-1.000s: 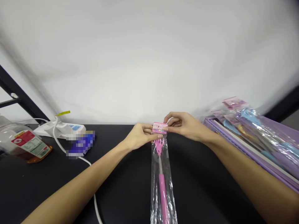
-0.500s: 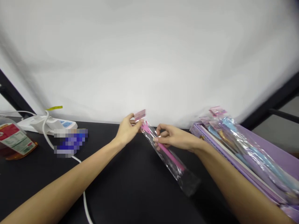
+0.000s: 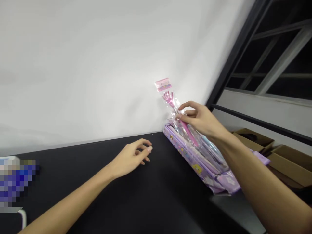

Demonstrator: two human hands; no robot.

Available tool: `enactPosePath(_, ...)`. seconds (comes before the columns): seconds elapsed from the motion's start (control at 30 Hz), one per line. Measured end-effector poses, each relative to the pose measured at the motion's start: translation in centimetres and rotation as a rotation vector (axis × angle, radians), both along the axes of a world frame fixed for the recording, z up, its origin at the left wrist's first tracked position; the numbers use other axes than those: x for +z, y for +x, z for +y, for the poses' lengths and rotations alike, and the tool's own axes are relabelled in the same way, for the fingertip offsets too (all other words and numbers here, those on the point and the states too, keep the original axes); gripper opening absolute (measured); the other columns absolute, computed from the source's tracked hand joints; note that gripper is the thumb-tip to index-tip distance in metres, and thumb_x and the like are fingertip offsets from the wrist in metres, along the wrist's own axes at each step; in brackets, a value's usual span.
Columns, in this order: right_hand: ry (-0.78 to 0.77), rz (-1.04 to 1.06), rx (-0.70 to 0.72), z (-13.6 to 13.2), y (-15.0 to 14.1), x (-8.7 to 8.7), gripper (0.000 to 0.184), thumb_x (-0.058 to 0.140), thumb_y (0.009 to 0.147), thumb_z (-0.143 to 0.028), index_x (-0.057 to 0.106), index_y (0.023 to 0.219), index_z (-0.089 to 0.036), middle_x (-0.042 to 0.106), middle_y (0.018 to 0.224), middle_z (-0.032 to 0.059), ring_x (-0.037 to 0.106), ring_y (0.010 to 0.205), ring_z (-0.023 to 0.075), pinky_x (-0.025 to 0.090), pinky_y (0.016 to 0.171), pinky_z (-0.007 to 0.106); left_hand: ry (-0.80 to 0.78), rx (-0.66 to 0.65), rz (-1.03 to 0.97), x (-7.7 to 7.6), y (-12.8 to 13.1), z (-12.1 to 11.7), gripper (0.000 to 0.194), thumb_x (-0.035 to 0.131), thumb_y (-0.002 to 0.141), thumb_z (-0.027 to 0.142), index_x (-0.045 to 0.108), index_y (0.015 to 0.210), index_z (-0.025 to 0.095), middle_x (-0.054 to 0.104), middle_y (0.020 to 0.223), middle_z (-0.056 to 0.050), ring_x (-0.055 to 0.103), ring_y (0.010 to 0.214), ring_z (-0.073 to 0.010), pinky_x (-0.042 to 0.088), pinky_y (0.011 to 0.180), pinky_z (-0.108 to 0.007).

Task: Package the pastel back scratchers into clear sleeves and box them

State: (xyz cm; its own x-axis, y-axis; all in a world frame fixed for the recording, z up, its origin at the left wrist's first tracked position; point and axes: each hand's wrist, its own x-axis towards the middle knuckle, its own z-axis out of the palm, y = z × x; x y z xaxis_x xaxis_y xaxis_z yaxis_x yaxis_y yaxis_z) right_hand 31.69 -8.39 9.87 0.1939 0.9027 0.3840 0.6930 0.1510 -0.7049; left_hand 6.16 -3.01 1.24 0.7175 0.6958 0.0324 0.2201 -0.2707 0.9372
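My right hand (image 3: 198, 119) is closed around a clear plastic packet (image 3: 170, 97) that holds a pink stick with a small hand-shaped tip and has a pink card header on top. The packet is lifted and tilted above a purple box (image 3: 195, 159) lying on the black table (image 3: 136, 198); more packets lie in that box. My left hand (image 3: 133, 156) hovers just over the table to the left of the box, fingers loosely curled and apart, with nothing in it.
A white wall runs behind the table. A blurred blue-and-white object (image 3: 14, 178) sits at the far left edge. Brown cardboard boxes (image 3: 280, 156) stand beyond the table's right end, under a black window frame (image 3: 243, 48).
My left hand has let go of the packet's header and dropped toward the table. My right hand has carried the packet up and to the right, over the purple box. The view has swung right.
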Motion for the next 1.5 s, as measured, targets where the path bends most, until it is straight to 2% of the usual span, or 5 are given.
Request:
enactPosePath(0.27,0.104,-0.023,-0.211,-3.1,7.7,-3.2,0.036,0.071,0.072,-0.032,0.058,0.104,-0.019,0.064,0.092,0.0067,0.064,0.075,0.02,0.05,0.072,0.034,0.222,-0.192,0.069,0.2,8.4,-1.4,0.038,0.045,0.093,0.049,0.054,0.12,0.024,0.064,0.105,-0.005,0.066,0.08,-0.0167,0.052,0.068,-0.028)
enactPosePath(0.47,0.046,-0.129,-0.287,-4.1,7.7,-7.5,0.016,0.063,0.076,-0.031,0.063,0.087,-0.02,0.067,0.088,0.0047,0.061,0.084,0.0224,0.045,0.076,0.035,0.409,-0.142,0.086,-0.2,12.5,-1.4,0.036,0.042,0.094,0.049,0.052,0.116,0.023,0.062,0.083,-0.001,0.06,0.071,-0.0175,0.046,0.063,-0.028)
enactPosePath(0.73,0.124,-0.344,-0.154,-4.7,6.8,-7.4,0.022,0.063,0.08,-0.028,0.066,0.101,-0.023,0.069,0.108,0.0051,0.06,0.1,0.0254,0.042,0.09,0.04,0.487,-0.141,0.105,-0.3,13.7,-0.7,0.03,0.042,0.095,0.046,0.051,0.11,0.022,0.061,0.081,-0.001,0.057,0.071,-0.0178,0.041,0.061,-0.027)
enactPosePath(1.13,0.168,-0.279,-0.147,-5.4,1.7,-3.3,0.015,0.059,0.085,-0.036,0.068,0.082,-0.024,0.072,0.087,0.0047,0.064,0.079,0.0231,0.048,0.072,0.035,0.607,-0.116,0.064,0.4,11.0,0.5,0.016,0.044,0.093,0.032,0.054,0.098,0.02,0.061,0.087,-0.003,0.055,0.071,-0.0164,0.043,0.066,-0.029)
enactPosePath(1.5,-0.056,-0.2,0.24,-1.0,-7.1,-3.2,0.014,0.062,0.083,-0.036,0.066,0.075,-0.025,0.069,0.067,0.0007,0.062,0.059,0.0172,0.042,0.049,0.027,0.739,0.066,0.475,0.1,-2.9,1.4,0.02,0.043,0.093,0.028,0.062,0.098,0.022,0.062,0.092,-0.005,0.059,0.077,-0.0188,0.045,0.067,-0.03)
